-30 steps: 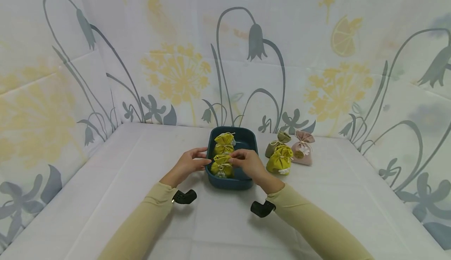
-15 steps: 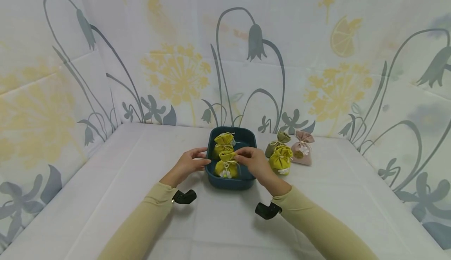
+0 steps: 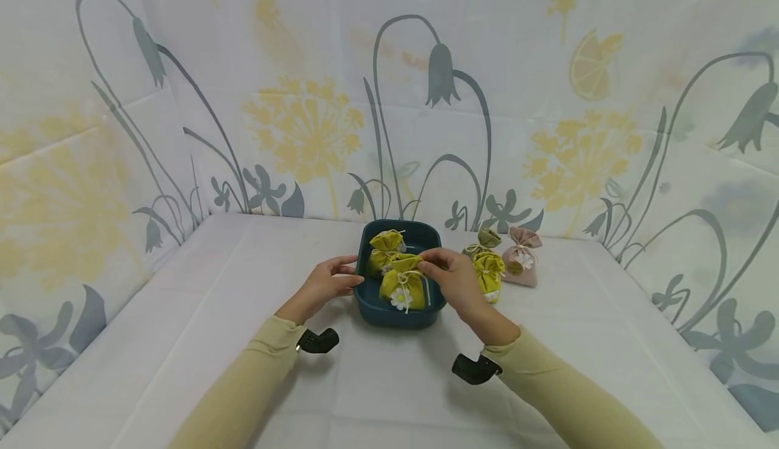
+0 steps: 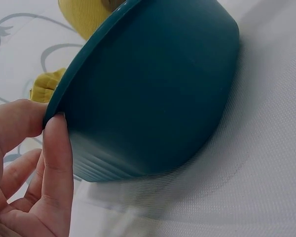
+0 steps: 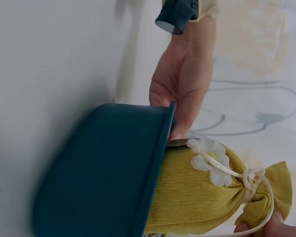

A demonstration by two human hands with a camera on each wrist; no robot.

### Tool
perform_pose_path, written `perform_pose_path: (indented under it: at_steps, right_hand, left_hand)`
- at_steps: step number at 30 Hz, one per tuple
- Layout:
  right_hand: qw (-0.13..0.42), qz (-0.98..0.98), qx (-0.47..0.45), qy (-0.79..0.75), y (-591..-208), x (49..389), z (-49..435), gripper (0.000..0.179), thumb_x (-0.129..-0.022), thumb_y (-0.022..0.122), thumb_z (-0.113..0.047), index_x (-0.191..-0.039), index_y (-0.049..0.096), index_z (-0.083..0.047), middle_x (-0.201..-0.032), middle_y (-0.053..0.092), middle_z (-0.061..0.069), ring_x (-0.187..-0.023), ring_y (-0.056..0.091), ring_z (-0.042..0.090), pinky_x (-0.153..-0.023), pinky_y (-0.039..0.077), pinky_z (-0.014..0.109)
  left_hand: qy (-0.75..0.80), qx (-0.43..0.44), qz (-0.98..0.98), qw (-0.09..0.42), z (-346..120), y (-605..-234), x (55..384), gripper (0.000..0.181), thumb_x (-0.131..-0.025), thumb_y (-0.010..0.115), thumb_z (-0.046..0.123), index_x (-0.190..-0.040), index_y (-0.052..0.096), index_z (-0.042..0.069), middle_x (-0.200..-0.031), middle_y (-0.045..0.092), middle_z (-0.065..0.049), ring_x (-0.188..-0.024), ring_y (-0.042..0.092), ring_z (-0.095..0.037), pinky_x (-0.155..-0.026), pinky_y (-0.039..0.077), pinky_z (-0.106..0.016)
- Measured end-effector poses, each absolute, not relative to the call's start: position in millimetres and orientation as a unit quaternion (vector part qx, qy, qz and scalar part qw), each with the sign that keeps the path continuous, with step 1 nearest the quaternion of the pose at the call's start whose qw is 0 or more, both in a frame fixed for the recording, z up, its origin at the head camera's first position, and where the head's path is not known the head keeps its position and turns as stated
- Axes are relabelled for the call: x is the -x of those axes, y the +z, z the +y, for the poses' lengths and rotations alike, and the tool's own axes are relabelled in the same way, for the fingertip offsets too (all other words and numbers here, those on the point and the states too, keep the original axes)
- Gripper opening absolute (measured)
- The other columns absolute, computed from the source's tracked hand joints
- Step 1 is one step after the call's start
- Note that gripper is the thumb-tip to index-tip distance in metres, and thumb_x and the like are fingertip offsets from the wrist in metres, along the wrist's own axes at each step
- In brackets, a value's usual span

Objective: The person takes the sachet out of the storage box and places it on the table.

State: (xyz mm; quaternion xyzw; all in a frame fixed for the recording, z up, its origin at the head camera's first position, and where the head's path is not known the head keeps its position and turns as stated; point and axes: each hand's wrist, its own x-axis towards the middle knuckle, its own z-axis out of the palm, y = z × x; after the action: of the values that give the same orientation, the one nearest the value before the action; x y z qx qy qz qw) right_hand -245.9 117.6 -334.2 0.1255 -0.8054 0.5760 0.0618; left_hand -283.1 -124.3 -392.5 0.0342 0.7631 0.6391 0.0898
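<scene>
My left hand [image 3: 325,285] pinches the left rim of a dark teal plastic bin [image 3: 398,319], thumb and index finger on either side of the edge in the left wrist view. My right hand [image 3: 456,285] pinches the gathered top of a yellow drawstring pouch [image 3: 398,285]. This pouch bears a white flower and a cream cord; its lower part is in the front of the bin. Behind it, a second yellow pouch [image 3: 383,245] sits at the bin's back left. In the right wrist view, only fingertips [image 5: 276,226] of my right hand show on the held pouch's neck.
Right of the bin stand a third yellow pouch [image 3: 487,273], an olive pouch [image 3: 489,237] and a pink pouch [image 3: 520,260] close together. White cloth [image 3: 274,395] covers the table. A flower-printed curtain [image 3: 304,63] rises behind and at both sides.
My right hand has moved right, drawing the front yellow pouch from the bin's left side towards its middle. The pouch has turned, its flower now facing front. My left hand stays on the rim.
</scene>
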Motion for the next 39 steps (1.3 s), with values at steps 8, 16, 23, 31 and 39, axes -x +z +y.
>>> perform_pose_path:
  at_steps: [8, 16, 23, 31, 39]
  right_hand:
    - [0.066, -0.809, -0.117, 0.572, -327, 234, 122, 0.014, -0.091, 0.058, -0.005, -0.102, 0.064, 0.002, -0.096, 0.062, 0.011, -0.089, 0.059, 0.019, -0.078, 0.052, 0.031]
    - [0.086, -0.803, -0.114, 0.578, -324, 222, 128, 0.014, -0.092, 0.057, -0.003, -0.103, 0.063, 0.003, -0.098, 0.06, 0.013, -0.089, 0.058, 0.02, -0.079, 0.051, 0.027]
    - [0.101, -0.806, -0.109, 0.573, -323, 213, 140, 0.016, -0.092, 0.057, -0.003, -0.105, 0.063, 0.003, -0.1, 0.06, 0.013, -0.089, 0.058, 0.018, -0.076, 0.05, 0.02]
    - [0.135, -0.792, -0.116, 0.584, -322, 208, 161, 0.016, -0.092, 0.055, 0.001, -0.105, 0.06, 0.008, -0.105, 0.057, 0.016, -0.086, 0.056, 0.01, -0.076, 0.05, 0.019]
    - [0.167, -0.812, -0.095, 0.551, -323, 204, 184, 0.018, -0.094, 0.053, -0.002, -0.107, 0.059, 0.008, -0.1, 0.057, 0.016, -0.085, 0.055, 0.004, -0.077, 0.05, 0.019]
  left_hand:
    - [0.64, -0.028, 0.764, 0.084, -126, -395, 284, 0.058, -0.085, 0.068, 0.01, -0.138, 0.045, 0.008, -0.121, 0.051, -0.019, -0.085, 0.062, -0.02, -0.078, 0.053, -0.031]
    - [0.645, -0.027, 0.76, 0.082, -127, -395, 283, 0.059, -0.085, 0.068, 0.009, -0.138, 0.045, 0.008, -0.121, 0.051, -0.019, -0.09, 0.062, -0.024, -0.077, 0.053, -0.031]
    - [0.647, -0.038, 0.757, 0.082, -128, -394, 283, 0.059, -0.085, 0.067, 0.009, -0.139, 0.043, 0.007, -0.122, 0.05, -0.02, -0.093, 0.061, -0.024, -0.079, 0.053, -0.032]
    - [0.645, -0.03, 0.759, 0.083, -125, -395, 283, 0.058, -0.085, 0.068, 0.01, -0.138, 0.045, 0.007, -0.121, 0.051, -0.019, -0.089, 0.061, -0.02, -0.078, 0.053, -0.031]
    - [0.645, -0.033, 0.759, 0.084, -125, -394, 283, 0.058, -0.085, 0.068, 0.009, -0.138, 0.044, 0.006, -0.121, 0.051, -0.019, -0.088, 0.061, -0.019, -0.078, 0.053, -0.031]
